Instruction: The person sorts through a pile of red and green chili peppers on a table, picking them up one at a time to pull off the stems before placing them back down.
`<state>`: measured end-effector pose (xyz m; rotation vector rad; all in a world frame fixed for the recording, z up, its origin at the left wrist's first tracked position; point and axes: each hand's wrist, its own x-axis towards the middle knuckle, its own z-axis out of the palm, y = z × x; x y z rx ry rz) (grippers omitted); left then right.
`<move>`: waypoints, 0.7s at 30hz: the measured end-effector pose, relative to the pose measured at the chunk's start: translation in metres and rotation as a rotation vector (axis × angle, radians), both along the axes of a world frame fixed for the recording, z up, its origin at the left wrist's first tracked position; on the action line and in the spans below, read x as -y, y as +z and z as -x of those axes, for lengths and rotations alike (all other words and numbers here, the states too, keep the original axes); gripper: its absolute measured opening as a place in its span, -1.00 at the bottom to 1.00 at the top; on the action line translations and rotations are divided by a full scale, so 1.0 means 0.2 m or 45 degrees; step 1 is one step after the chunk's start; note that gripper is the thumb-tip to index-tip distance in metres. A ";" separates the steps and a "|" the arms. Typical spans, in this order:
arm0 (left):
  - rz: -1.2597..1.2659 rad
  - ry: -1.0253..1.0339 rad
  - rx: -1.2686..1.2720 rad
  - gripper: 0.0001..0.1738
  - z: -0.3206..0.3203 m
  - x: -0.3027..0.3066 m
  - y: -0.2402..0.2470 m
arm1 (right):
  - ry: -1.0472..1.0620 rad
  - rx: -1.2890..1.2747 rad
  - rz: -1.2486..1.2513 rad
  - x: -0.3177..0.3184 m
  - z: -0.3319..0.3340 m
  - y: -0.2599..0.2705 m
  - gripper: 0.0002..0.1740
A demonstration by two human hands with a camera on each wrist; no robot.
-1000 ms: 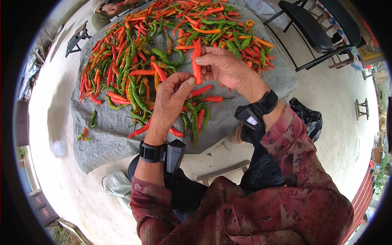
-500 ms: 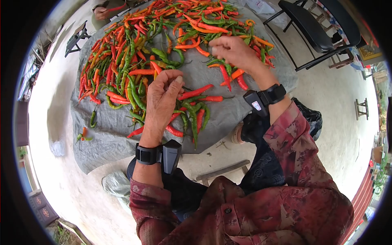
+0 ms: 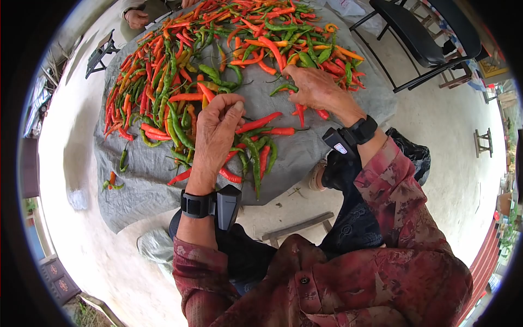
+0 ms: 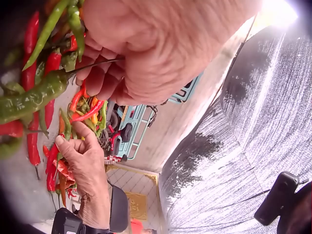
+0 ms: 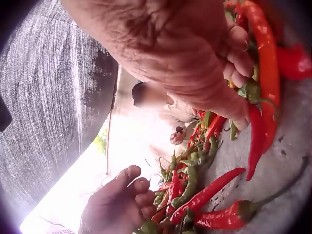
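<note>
At the near edge of the cloth, green pepper and red ones lie loosely together. Just beyond, the left hand hangs with its fingers loosely curled, pinching nothing visible, a red pepper to its right. Farther right, the right hand reaches down with bent fingers, thumb and forefinger apart, at a slim red pepper whose long axis runs from the fingertips toward the near side; whether they grip it cannot be told. That hand is clearly the nearer one. The mixed heap spreads beyond, and another person's hand shows far left.
</note>
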<state>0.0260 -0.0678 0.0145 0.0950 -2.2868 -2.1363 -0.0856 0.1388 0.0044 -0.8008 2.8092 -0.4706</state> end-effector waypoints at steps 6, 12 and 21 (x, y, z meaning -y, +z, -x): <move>-0.009 -0.008 0.020 -0.77 0.00 -0.01 0.00 | 0.040 0.464 0.591 -0.01 0.03 0.04 -0.53; -0.035 -0.035 -0.036 -0.73 0.02 -0.06 0.00 | 0.264 1.042 1.089 0.07 -0.05 0.05 -0.63; -0.094 0.032 -0.069 -0.78 0.02 -0.06 0.00 | 0.402 0.608 0.880 0.14 -0.12 0.11 -0.73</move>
